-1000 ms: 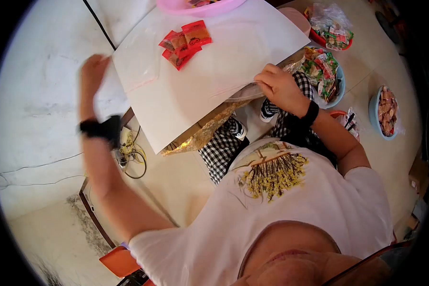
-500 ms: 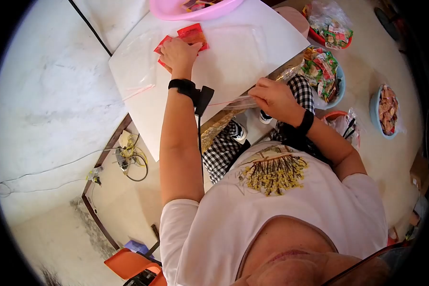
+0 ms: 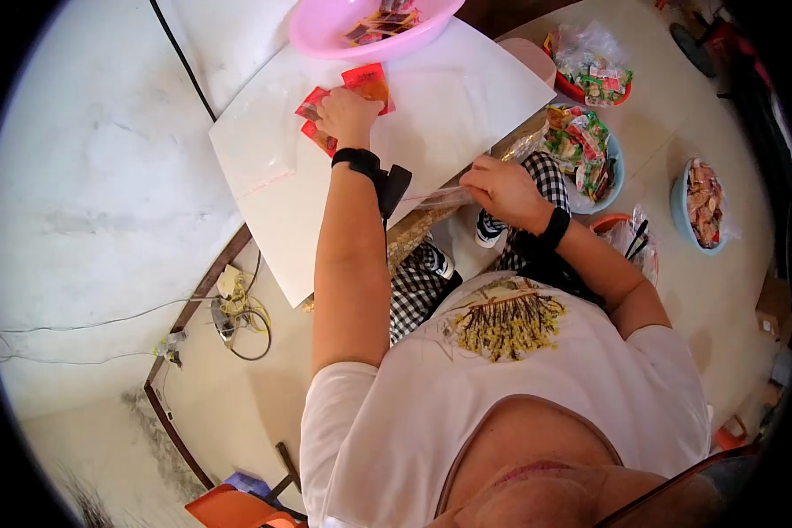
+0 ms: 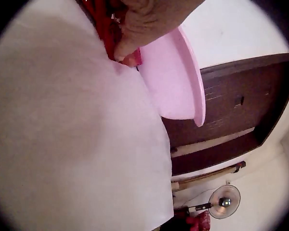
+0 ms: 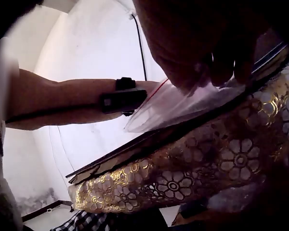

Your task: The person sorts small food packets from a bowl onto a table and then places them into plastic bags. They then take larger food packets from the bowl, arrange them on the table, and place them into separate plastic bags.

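Observation:
My left hand (image 3: 348, 119) is over several small red packets (image 3: 370, 81) on the white tabletop, fingers curled onto them and covering some. In the left wrist view, its thumb (image 4: 127, 48) presses at a packet's edge. At the table's near edge my right hand (image 3: 508, 194) pinches a clear zip bag (image 3: 436, 197) by one end. The bag's red strip shows in the right wrist view, where the clear plastic (image 5: 168, 108) stretches out from under the fingers. Another clear bag (image 3: 268, 167) lies flat at the table's left.
A pink basin (image 3: 312, 35) holding dark packets stands at the table's far edge. On the floor to the right are a red basin (image 3: 625, 95) and blue basins (image 3: 619, 180) full of packets. A gold floral cloth (image 5: 173, 185) hangs below the tabletop.
My left hand has swung in from the left, beyond the table edge, onto the red packets. The right hand keeps its hold on the zip bag near the table edge.

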`<state>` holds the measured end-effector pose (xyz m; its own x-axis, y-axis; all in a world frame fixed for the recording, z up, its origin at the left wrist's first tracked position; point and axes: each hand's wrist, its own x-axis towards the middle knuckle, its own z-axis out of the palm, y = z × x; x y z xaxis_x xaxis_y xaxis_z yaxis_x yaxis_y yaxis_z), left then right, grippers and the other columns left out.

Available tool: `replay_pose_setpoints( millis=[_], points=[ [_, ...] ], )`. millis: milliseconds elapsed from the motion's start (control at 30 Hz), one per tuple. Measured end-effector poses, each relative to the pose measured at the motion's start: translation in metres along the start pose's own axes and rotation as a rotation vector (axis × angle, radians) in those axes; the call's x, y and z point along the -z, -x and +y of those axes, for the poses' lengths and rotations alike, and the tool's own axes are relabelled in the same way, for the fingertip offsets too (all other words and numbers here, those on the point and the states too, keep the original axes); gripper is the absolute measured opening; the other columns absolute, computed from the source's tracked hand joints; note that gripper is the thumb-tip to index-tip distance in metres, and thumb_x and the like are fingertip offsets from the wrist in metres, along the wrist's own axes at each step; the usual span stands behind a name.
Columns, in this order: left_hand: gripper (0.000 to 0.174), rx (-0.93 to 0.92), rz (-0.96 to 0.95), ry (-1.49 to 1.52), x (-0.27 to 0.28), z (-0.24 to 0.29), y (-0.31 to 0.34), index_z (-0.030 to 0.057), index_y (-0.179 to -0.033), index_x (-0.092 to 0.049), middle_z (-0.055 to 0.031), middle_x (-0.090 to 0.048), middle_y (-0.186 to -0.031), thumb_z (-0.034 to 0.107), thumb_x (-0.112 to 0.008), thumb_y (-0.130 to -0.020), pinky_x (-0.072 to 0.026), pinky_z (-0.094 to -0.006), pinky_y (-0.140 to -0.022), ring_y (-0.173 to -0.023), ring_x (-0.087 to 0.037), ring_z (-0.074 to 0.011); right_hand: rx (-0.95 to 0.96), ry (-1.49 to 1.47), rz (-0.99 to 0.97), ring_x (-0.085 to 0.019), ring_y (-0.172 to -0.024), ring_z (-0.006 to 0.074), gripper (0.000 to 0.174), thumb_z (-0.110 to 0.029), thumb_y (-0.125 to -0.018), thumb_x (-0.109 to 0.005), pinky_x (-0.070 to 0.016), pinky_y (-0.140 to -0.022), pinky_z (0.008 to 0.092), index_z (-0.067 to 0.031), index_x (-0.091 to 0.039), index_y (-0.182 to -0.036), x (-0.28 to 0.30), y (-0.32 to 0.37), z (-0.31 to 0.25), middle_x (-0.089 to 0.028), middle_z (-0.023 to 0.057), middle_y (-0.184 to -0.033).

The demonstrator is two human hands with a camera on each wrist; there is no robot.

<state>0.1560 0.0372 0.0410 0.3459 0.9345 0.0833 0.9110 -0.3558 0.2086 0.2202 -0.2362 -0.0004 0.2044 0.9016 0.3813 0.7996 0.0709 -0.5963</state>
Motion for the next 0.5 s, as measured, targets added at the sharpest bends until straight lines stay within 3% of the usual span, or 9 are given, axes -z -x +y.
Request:
replay_pose_setpoints(
  millis=[133,233,333,433,467,500],
  points=[
    [0.066,-0.024,0.026,0.082,-0.017,-0.010,-0.007,0.0023,-0.118,-0.057,-0.0157,-0.063,-0.119,0.035,-0.082,-0.066,-0.0474,-0.0486,-0.093,-0.115,-0.058,-0.0335,-0.024,0.019,-0.021,-0.059,-0.078,0.0316,0.007,-0.013,-0.083,-0.062,-0.0477,-0.066,0.0420,-0.0079,-0.063,-0.087,0.000,0.002,0.000,-0.056,0.0101,-0.083],
    [0.057,-0.055,0.087,0.327,-0.027,-0.016,-0.003,0.0019,-0.113,-0.058,-0.0171,-0.066,-0.110,0.031,-0.079,-0.070,-0.0485,-0.0479,-0.091,-0.110,-0.061,-0.0345,-0.043,0.027,-0.021,-0.059,-0.078,0.0316,0.006,-0.014,-0.083,-0.061,-0.0478,-0.066,0.0421,-0.0086,-0.063,-0.087,-0.002,0.005,0.002,-0.056,0.0100,-0.082],
    [0.043,-0.317,0.125,0.300,-0.050,-0.047,-0.029,0.0009,-0.108,-0.058,-0.0144,-0.068,-0.095,0.022,-0.076,-0.076,-0.0542,-0.0426,-0.078,-0.091,-0.067,-0.0293,-0.047,0.039,-0.027,-0.059,-0.080,0.0315,0.007,-0.015,-0.084,-0.061,-0.0482,-0.066,0.0424,-0.0089,-0.063,-0.086,-0.002,0.004,0.005,-0.056,0.0099,-0.082],
    [0.026,-0.119,0.070,0.897,-0.043,-0.083,-0.018,0.0010,-0.096,-0.059,-0.0155,-0.066,-0.084,0.017,-0.070,-0.080,-0.0548,-0.0399,-0.071,-0.077,-0.066,-0.0260,-0.021,0.027,-0.017,-0.060,-0.081,0.0317,0.007,-0.014,-0.085,-0.060,-0.0482,-0.067,0.0421,-0.0090,-0.064,-0.087,-0.002,0.001,0.004,-0.057,0.0101,-0.083],
    [0.015,0.115,-0.068,1.123,-0.003,-0.077,0.016,0.0015,-0.094,-0.058,-0.0109,-0.062,-0.078,0.014,-0.063,-0.088,-0.0547,-0.0349,-0.064,-0.069,-0.063,-0.0208,-0.011,0.038,-0.014,-0.060,-0.081,0.0323,0.008,-0.015,-0.086,-0.059,-0.0484,-0.067,0.0416,-0.0085,-0.064,-0.088,-0.002,0.000,0.005,-0.057,0.0104,-0.084],
    [0.013,0.172,-0.088,1.275,-0.001,-0.093,0.029,0.0018,-0.094,-0.058,-0.0098,-0.061,-0.077,0.013,-0.062,-0.089,-0.0542,-0.0337,-0.062,-0.067,-0.063,-0.0199,-0.018,0.044,-0.026,-0.060,-0.080,0.0324,0.009,-0.015,-0.086,-0.059,-0.0484,-0.067,0.0417,-0.0083,-0.064,-0.088,-0.003,0.000,0.006,-0.057,0.0105,-0.084]
  ],
)
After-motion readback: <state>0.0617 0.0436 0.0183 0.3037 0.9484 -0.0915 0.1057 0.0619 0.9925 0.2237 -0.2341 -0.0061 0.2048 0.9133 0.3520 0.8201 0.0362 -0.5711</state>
